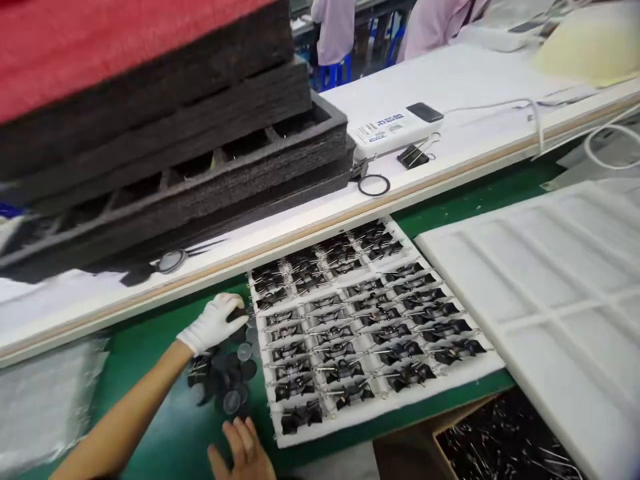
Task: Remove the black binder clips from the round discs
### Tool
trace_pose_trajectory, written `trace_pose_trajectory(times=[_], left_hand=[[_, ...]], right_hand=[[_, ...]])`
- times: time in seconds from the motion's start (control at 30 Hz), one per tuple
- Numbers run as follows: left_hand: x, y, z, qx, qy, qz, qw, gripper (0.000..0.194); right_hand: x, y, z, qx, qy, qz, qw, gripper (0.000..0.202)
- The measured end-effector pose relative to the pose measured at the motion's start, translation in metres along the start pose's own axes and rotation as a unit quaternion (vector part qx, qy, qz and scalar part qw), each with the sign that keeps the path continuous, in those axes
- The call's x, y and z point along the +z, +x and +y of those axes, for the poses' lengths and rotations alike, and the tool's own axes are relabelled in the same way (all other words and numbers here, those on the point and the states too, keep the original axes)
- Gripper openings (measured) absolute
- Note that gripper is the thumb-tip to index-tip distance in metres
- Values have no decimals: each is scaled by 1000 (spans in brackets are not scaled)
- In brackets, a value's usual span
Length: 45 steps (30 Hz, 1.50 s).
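Note:
My left hand [215, 323], in a white glove, is closed around a black disc [236, 315] beside the upper left side of a white foam tray [300, 437]. Rows of black binder clips [350, 390] with silver handles fill the tray's compartments. My right hand [243, 453] is bare, at the bottom edge of the view, with its fingers apart and nothing seen in it. Between my hands, several black and clear discs [233, 380] lie in a loose pile on the green table [165, 427]. A few clips [200, 367] sit by the pile.
Black foam trays [225, 180] are stacked on a white shelf [280, 243] at the back left. An empty white foam tray [530, 320] leans at right, above a box of loose clips [505, 440]. Plastic bags [45, 400] lie at left. People in pink [337, 30] are behind.

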<state>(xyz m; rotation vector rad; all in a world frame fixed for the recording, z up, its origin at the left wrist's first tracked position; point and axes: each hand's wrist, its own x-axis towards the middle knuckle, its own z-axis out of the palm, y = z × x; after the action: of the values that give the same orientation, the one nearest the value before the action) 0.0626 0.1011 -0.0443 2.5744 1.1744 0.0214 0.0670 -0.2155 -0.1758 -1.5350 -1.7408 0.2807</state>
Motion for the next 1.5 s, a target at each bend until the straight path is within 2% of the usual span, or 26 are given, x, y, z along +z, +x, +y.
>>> trace_pose_trajectory(times=[0.07, 0.1, 0.17, 0.23, 0.33, 0.43, 0.57, 0.67, 0.73, 0.83, 0.9, 1.03, 1.1, 1.2, 1.3, 1.4, 1.5], left_hand=[[-4, -4, 8, -59, 8, -37, 998, 33], [-7, -5, 11, -83, 14, -45, 995, 37], [-12, -5, 19, -124, 24, -62, 990, 48], [-17, -4, 29, -156, 30, -81, 984, 45], [-20, -3, 45, -193, 38, -106, 975, 40], [-20, -6, 61, -221, 46, -125, 966, 42], [-18, -21, 82, -259, 50, -127, 956, 44], [-18, -40, 103, -288, 37, -109, 951, 44], [-18, -55, 120, -311, 18, -86, 946, 41], [-14, -71, 152, -358, -17, -30, 933, 48], [-6, -76, 177, -390, -48, 10, 920, 54], [23, -70, 226, -445, -132, 40, 885, 54], [36, -63, 242, -480, -170, 35, 860, 51], [46, -55, 244, -514, -219, 26, 829, 48], [43, -56, 229, -514, -270, 16, 814, 44], [37, -62, 216, -506, -313, 9, 804, 43], [35, -63, 217, -512, -337, 3, 790, 44]], right_hand=[[-37, 12, 7, -17, 60, -54, 997, 44], [-54, 18, 12, -47, 87, -54, 994, 45], [-86, 26, 23, -140, 121, -87, 979, 42], [-118, 29, 33, -215, 167, -104, 957, 38], [-176, 22, 53, -233, 202, -117, 944, 36], [-244, 9, 84, -176, 209, -114, 955, 39], [-327, -8, 138, -32, 173, -91, 980, 34], [-373, -13, 176, 119, 97, -27, 988, 32], [-396, -7, 198, 216, 35, 22, 975, 34], [-418, 21, 226, 320, -35, 75, 944, 45], [-424, 49, 243, 361, -61, 93, 926, 53], [-415, 108, 268, 401, -78, 83, 909, 58], [-403, 129, 274, 424, -88, 66, 899, 55], [-386, 146, 278, 473, -119, 61, 871, 51], [-379, 154, 281, 531, -151, 76, 830, 50], [-388, 162, 289, 580, -161, 72, 795, 47], [-406, 172, 297, 589, -145, 26, 795, 41]])
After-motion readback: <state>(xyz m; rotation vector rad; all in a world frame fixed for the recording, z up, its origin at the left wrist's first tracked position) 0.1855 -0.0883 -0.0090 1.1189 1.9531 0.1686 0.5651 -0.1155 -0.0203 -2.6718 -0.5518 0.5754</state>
